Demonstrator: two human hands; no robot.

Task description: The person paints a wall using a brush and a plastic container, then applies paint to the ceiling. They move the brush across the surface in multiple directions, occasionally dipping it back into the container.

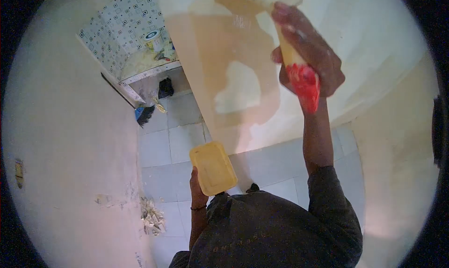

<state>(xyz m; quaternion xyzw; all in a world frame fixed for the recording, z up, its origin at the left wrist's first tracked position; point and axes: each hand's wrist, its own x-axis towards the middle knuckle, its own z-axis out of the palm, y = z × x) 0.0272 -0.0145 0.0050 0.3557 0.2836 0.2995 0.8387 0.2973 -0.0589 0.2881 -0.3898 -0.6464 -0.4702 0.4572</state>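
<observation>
My right hand, raised high at the upper right, is wrapped round the handle of a brush-like tool. That handle is pale yellow with a red end, and its wide pale head lies against the cream wall at the top edge. Low in the middle, my left hand grips the left side of a yellow rectangular plastic container in front of my body. What the container holds, if anything, is hard to make out.
A tiled alcove at the upper left holds a white bucket. Below are a black bag and a blue-and-black broom. Scraps lie on the tiled floor beside the left wall.
</observation>
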